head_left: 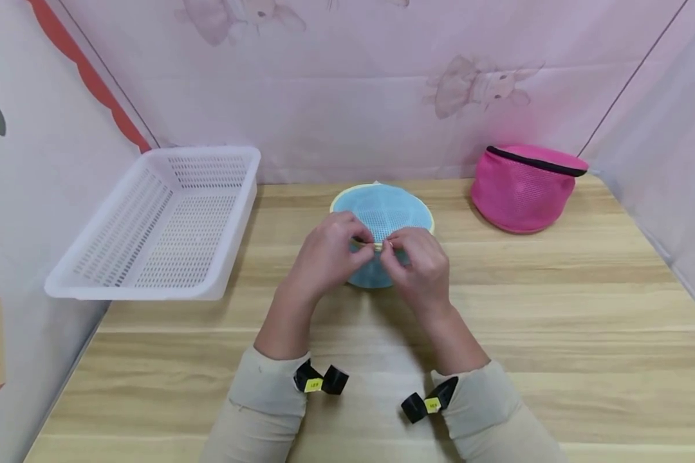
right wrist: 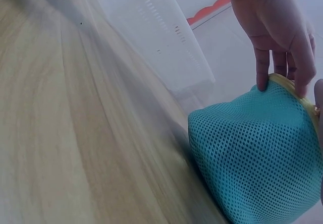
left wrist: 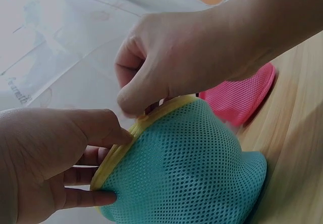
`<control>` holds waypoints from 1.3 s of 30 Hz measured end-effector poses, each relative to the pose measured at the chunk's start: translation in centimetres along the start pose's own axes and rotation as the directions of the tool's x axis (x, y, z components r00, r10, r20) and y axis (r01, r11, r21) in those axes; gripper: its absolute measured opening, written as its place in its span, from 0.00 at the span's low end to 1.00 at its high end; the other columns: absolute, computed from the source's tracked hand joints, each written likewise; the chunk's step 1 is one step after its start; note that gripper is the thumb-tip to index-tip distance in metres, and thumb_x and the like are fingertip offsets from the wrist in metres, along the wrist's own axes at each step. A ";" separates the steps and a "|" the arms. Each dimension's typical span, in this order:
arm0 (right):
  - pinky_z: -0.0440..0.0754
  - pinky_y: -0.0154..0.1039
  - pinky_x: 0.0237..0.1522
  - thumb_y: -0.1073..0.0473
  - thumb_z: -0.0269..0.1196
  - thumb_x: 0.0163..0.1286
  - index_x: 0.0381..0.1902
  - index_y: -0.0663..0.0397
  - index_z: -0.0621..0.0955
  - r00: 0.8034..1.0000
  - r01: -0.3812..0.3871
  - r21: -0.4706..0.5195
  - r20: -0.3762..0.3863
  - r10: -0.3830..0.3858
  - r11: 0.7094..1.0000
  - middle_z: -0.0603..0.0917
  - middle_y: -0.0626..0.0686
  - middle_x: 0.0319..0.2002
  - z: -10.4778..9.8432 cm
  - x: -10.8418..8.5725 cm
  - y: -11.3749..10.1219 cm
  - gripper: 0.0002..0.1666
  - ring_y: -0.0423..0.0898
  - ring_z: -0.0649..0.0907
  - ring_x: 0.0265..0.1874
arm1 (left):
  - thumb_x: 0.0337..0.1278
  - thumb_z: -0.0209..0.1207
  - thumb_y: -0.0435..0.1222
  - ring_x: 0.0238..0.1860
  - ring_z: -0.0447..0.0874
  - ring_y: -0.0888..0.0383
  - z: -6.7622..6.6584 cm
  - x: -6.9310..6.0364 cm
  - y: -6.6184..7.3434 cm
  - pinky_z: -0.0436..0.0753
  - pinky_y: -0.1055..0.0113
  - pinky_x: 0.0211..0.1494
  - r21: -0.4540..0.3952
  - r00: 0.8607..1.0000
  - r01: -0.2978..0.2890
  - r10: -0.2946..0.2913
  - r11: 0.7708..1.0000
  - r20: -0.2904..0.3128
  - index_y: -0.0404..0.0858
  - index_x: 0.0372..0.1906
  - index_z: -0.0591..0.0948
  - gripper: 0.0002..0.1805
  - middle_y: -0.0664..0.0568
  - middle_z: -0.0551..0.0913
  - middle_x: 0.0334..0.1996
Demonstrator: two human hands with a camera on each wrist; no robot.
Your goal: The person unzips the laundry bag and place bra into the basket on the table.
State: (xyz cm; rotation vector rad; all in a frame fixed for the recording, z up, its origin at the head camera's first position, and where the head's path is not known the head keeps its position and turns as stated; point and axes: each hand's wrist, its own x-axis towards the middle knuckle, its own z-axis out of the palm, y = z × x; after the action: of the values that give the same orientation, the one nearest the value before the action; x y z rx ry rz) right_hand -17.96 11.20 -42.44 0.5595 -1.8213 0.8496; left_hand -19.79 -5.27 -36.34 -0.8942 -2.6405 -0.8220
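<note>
A round blue-green mesh bag with yellow zipper trim stands on the wooden table, between both hands. The left hand pinches the trim on the near side, its thumb outside and its other fingers behind the edge in the left wrist view. Close beside it, the right hand pinches at the trim with thumb and forefinger, by a small metal zipper pull in the right wrist view. The fingertips cover part of the zipper. In the right wrist view the mesh bag bulges below the left hand.
A white perforated plastic basket sits at the left of the table. At the back right stands a pink mesh bag with a black zipper band. A pink printed cloth hangs behind the table.
</note>
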 end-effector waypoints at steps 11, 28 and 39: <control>0.82 0.44 0.40 0.67 0.61 0.60 0.24 0.63 0.82 1.000 -0.018 -0.009 -0.013 0.018 1.000 0.86 0.55 0.27 -0.1 -0.1 0.1 0.06 0.51 0.84 0.31 | 0.52 0.64 0.33 0.40 0.79 0.57 -0.4 0.0 -0.4 0.80 0.63 0.44 -0.027 0.999 0.038 -0.038 0.999 0.004 0.41 0.28 0.87 0.03 0.54 0.82 0.34; 0.83 0.44 0.38 0.67 0.62 0.61 0.25 0.63 0.83 0.999 -0.047 0.015 -0.018 0.047 0.999 0.85 0.55 0.27 -0.1 -0.1 0.0 0.06 0.50 0.84 0.31 | 0.55 0.65 0.37 0.41 0.79 0.54 0.3 -0.1 0.5 0.79 0.63 0.44 0.056 0.999 -0.023 0.024 0.998 -0.033 0.40 0.34 0.89 0.06 0.54 0.83 0.35; 0.84 0.44 0.39 0.68 0.63 0.60 0.25 0.64 0.83 0.998 -0.053 0.024 -0.022 0.054 0.998 0.86 0.56 0.27 0.0 -0.4 0.0 0.06 0.51 0.85 0.31 | 0.58 0.64 0.36 0.42 0.77 0.55 1.0 0.0 1.0 0.79 0.66 0.44 0.062 0.999 -0.042 0.043 0.997 -0.007 0.41 0.36 0.90 0.06 0.54 0.83 0.37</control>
State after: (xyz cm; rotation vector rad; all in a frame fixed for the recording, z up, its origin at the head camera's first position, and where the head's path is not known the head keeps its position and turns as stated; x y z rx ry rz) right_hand -17.81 11.17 -42.85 0.5163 -1.8142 0.9113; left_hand -19.23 -4.03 -36.71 -0.9257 -2.6149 -0.7283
